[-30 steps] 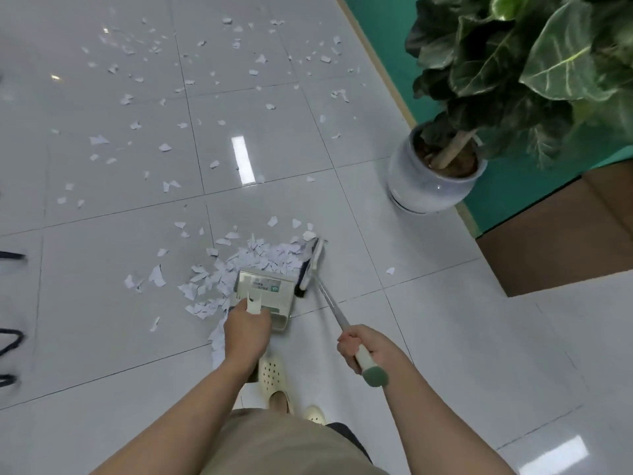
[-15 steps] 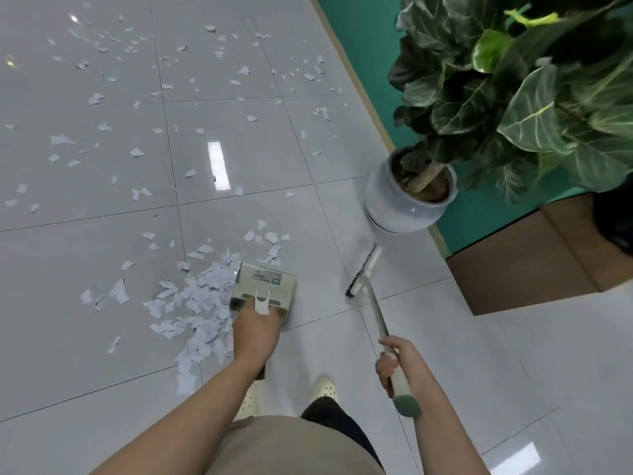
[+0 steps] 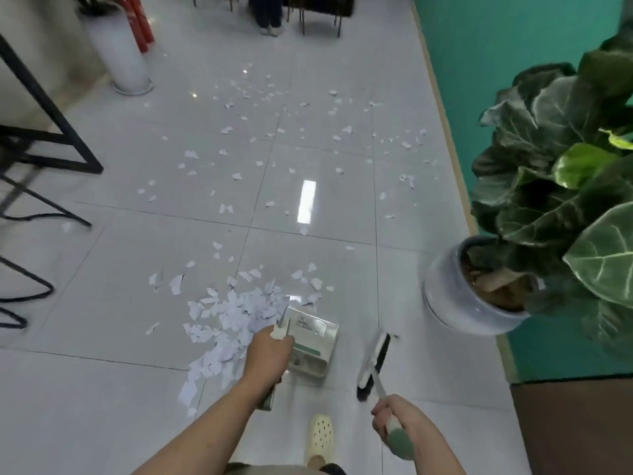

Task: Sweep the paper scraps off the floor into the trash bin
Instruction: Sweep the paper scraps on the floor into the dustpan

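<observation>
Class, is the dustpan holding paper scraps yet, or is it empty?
Nearly empty: the dustpan tray shows almost bare, while the paper scraps lie heaped on the floor beside it.

White paper scraps (image 3: pixel 236 313) on pale grey glossy floor tiles (image 3: pixel 102 303); beige dustpan (image 3: pixel 313 344) with a green stripe; broom (image 3: pixel 373 361) with black bristles, white head and sage-green grip; teal wall (image 3: pixel 496 46); white plant pot (image 3: pixel 459 299), dark green pale-veined leaves (image 3: pixel 561 186); cream perforated shoe (image 3: pixel 320 437)
</observation>
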